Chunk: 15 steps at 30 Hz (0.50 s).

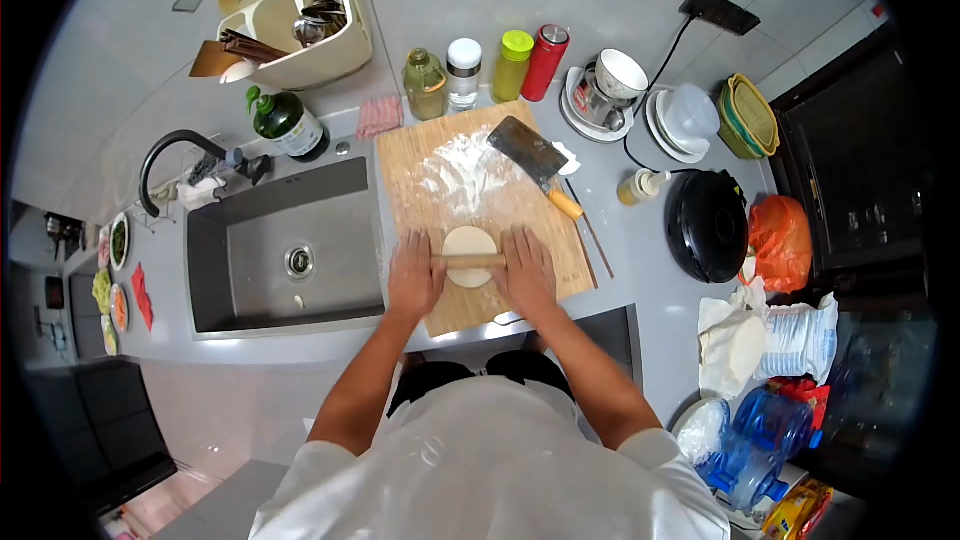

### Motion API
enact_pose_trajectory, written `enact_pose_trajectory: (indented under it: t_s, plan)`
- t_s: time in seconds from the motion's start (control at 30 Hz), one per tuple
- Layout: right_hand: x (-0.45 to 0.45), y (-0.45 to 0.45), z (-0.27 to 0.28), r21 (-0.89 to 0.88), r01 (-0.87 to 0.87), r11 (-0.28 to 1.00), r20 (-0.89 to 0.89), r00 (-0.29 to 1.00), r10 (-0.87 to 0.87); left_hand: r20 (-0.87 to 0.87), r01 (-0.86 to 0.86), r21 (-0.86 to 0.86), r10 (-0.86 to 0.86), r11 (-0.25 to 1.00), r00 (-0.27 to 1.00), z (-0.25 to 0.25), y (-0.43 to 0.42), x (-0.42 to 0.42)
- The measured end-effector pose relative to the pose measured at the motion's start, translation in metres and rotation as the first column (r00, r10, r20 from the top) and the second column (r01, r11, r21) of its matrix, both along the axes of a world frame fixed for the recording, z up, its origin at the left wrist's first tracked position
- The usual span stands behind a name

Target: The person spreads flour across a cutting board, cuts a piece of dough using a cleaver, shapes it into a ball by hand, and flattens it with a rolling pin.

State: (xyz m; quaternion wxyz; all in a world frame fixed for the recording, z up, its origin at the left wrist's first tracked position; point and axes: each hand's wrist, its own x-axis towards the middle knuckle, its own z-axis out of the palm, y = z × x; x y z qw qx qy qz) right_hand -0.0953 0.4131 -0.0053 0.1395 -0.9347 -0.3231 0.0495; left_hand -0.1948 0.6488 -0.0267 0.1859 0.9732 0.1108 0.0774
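A round, flat piece of dough (469, 241) lies on the wooden cutting board (408, 155), with a wooden rolling pin (468, 262) across it. My left hand (415, 273) is over the pin's left end and my right hand (528, 273) over its right end. Both hands have their fingers pointing forward, and the pin's ends are hidden beneath them. White flour (468, 172) is scattered on the board beyond the dough. A cleaver (528, 150) with a yellowish handle rests at the board's upper right.
Left of the board is a steel sink (340, 240) with a black faucet (175, 140). Several bottles, including a red one (546, 62), line the back. Chopsticks (590, 238) lie along the board's right edge. A black round appliance (708, 227) stands farther right.
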Motion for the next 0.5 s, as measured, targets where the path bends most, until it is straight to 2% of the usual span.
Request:
enact_pose_trajectory:
  t_s: [0.07, 0.17, 0.2, 0.27, 0.33, 0.4, 0.43, 0.5]
  plan:
    - [-0.038, -0.026, 0.002, 0.030, -0.040, 0.999, 0.051, 0.998, 0.038, 0.049, 0.067, -0.010, -0.066, 0.998, 0.997, 0.012, -0.016, -0.041]
    - [-0.043, -0.038, -0.010, 0.042, -0.101, 0.994, 0.198, 0.976, 0.091, 0.074, 0.065, 0.024, -0.066, 0.998, 0.995, 0.019, -0.021, -0.044]
    - [-0.033, -0.032, -0.009, 0.068, -0.079, 0.995, 0.241, 0.969, 0.060, 0.032, 0.084, -0.069, -0.081, 0.994, 0.996, 0.021, -0.017, -0.034]
    - [-0.015, -0.030, -0.021, 0.177, -0.088, 0.980, 0.143, 0.988, 0.063, -0.048, 0.105, -0.252, -0.121, 0.962, 0.992, 0.022, 0.001, 0.010]
    - [-0.013, -0.031, -0.020, 0.257, -0.074, 0.963, 0.067, 0.996, 0.058, 0.072, 0.124, -0.219, -0.111, 0.968, 0.991, -0.010, 0.007, 0.045]
    - [-0.016, -0.032, -0.011, 0.306, -0.044, 0.951, 0.007, 0.999, 0.044, 0.057, 0.158, -0.154, -0.151, 0.975, 0.987, -0.030, 0.007, 0.075]
    - [-0.020, -0.034, -0.008, 0.306, -0.055, 0.950, 0.035, 0.998, 0.047, 0.046, 0.173, -0.124, -0.169, 0.977, 0.985, -0.024, 0.004, 0.085]
    - [-0.027, -0.039, -0.004, 0.303, -0.081, 0.950, 0.090, 0.994, 0.056, -0.200, 0.161, -0.159, -0.192, 0.974, 0.961, 0.001, 0.000, 0.096]
